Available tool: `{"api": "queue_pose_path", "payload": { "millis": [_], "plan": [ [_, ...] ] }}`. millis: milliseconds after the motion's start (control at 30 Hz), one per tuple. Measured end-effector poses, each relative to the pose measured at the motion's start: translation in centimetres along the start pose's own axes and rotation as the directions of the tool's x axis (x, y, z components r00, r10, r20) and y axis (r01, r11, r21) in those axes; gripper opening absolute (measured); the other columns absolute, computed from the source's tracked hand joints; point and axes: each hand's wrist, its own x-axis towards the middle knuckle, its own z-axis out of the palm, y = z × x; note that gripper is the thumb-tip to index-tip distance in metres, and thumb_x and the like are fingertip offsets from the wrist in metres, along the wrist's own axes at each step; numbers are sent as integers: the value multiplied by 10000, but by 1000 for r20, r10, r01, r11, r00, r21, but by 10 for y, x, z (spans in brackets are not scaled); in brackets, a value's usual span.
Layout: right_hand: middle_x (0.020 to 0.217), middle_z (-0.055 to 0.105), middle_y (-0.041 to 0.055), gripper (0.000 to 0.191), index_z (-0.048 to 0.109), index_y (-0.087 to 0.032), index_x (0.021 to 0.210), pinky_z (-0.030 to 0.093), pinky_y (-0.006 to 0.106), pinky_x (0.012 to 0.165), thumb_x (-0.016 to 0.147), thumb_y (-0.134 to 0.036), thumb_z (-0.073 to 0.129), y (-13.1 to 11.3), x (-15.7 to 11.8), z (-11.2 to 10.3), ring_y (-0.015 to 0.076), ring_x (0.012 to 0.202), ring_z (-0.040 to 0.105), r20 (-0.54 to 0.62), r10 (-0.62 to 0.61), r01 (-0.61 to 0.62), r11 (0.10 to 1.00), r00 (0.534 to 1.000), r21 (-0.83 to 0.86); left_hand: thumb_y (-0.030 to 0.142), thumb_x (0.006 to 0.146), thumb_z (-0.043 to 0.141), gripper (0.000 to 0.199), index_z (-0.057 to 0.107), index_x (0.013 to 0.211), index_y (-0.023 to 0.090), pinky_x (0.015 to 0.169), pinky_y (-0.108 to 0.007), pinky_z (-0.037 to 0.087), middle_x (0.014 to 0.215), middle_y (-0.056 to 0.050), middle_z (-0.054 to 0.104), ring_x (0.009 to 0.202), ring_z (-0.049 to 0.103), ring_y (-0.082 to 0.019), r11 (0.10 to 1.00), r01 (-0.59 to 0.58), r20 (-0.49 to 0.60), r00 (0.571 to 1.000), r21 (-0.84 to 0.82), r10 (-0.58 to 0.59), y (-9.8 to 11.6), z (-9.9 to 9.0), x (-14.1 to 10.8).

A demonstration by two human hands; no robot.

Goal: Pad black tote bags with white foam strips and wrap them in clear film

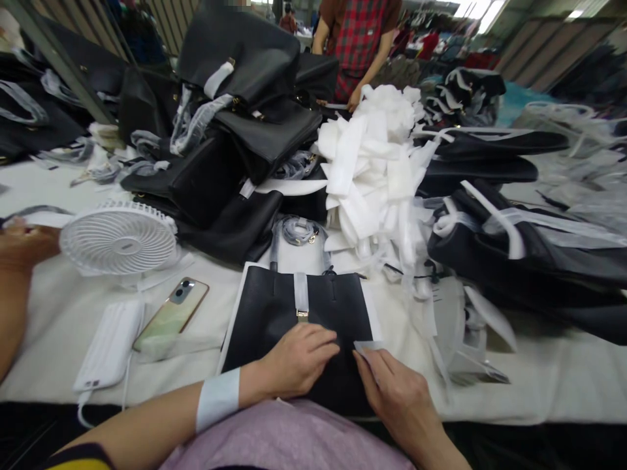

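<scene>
A black handbag [264, 326] lies flat in front of me, with a pale-wrapped closure strap and gold buckle [302, 315] at its upper middle. Its wrapped handles [326, 251] reach away from me. Over the lower middle of the bag is my left hand [304, 359], palm down, fingers loosely bent and slightly apart; the thumb is partly hidden. A white band [218, 399] circles that wrist. At the bag's right edge, my right hand [394, 388] pinches a small translucent strip [371, 345] between thumb and fingers.
White foam pieces [360, 176] are heaped beyond the bag. Black bags [245, 111] pile up behind left, more [529, 261] at right. A white fan [120, 238], phone [174, 313] and power bank [110, 346] sit left. Another person's arm [19, 274] reaches in; someone [360, 52] stands opposite.
</scene>
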Motion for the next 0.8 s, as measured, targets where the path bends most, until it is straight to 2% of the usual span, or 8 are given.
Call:
{"api": "queue_pose_path", "payload": {
  "millis": [133, 233, 367, 433, 500, 600, 667, 800],
  "plan": [
    [596, 563, -3, 280, 586, -210, 735, 298, 309, 469, 963, -151, 434, -3, 8, 3, 155, 474, 559, 128, -71, 85, 990, 989, -111, 360, 950, 472, 478, 413, 1404, 227, 1030, -430, 370, 1474, -85, 454, 1308, 428, -278, 980, -137, 214, 971, 143, 105, -2, 24, -32],
    [562, 586, 22, 246, 571, -206, 684, 233, 319, 446, 920, -172, 516, -8, 19, 5, 202, 455, 596, 260, 1, 55, 976, 966, -210, 374, 983, 400, 446, 414, 1404, 230, 1050, -400, 324, 1478, -75, 452, 1329, 408, -241, 961, -189, 252, 958, 204, 135, -9, 35, -35],
    [565, 650, 80, 210, 601, -198, 697, 144, 322, 467, 903, -207, 562, -14, 39, 5, 294, 517, 660, 530, 155, -6, 962, 833, -272, 389, 991, 377, 427, 427, 1388, 239, 1042, -378, 310, 1491, -62, 434, 1331, 400, -227, 950, -198, 223, 964, 243, 144, -13, 35, -33],
    [612, 681, 97, 225, 621, -197, 739, 151, 327, 485, 935, -223, 515, -15, 49, 5, 314, 592, 687, 638, 160, -31, 977, 753, -209, 375, 989, 385, 407, 448, 1364, 231, 1037, -373, 317, 1467, -59, 460, 1331, 397, -227, 951, -201, 208, 966, 236, 152, -12, 35, -34],
    [667, 701, 94, 276, 624, -197, 785, 191, 330, 502, 980, -250, 436, -16, 55, 7, 304, 649, 699, 678, 140, -96, 990, 721, -102, 349, 984, 398, 386, 467, 1340, 218, 1031, -380, 334, 1441, -65, 485, 1335, 395, -232, 959, -193, 198, 968, 209, 152, -10, 36, -34],
    [729, 705, 73, 310, 598, -194, 812, 282, 319, 548, 1008, -268, 369, -13, 52, 17, 255, 689, 691, 662, 118, -235, 968, 740, 91, 275, 952, 449, 346, 517, 1287, 220, 999, -396, 396, 1363, -68, 557, 1289, 455, -239, 987, -133, 188, 976, 87, 115, -11, 35, -30],
    [741, 691, 61, 311, 577, -189, 815, 318, 304, 578, 1011, -265, 347, -11, 43, 29, 219, 680, 668, 631, 126, -331, 918, 766, 219, 167, 919, 445, 320, 587, 1202, 209, 984, -367, 439, 1312, -75, 596, 1222, 523, -212, 999, -1, 146, 989, -51, 9, -16, 31, -19],
    [705, 650, 39, 336, 541, -192, 773, 298, 292, 567, 1010, -269, 316, -11, 19, 51, 173, 613, 603, 539, 193, -429, 830, 820, 356, 43, 876, 382, 398, 653, 1140, 169, 1034, -275, 441, 1304, -86, 604, 1206, 555, -148, 926, 164, 48, 986, -339, -157, -34, 22, 29]
  ]
}}
